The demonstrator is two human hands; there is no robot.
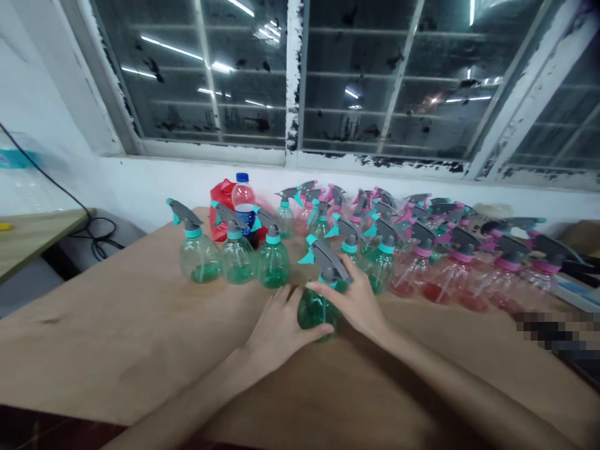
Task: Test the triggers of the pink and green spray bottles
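Left hand (280, 322) cups a round, green-tinted clear plastic spray bottle (315, 309); right hand (360, 299) grips below its grey trigger head (327, 261). Advisable: squeeze lightly, keep upright.

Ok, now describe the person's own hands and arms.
The left hand and right hand are ungloved. The left forearm and right forearm show no sleeves, watch, bracelet or cables. No rings or markings can be made out.

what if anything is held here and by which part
A green spray bottle: the left hand holds its round body, the right hand is around its teal collar.
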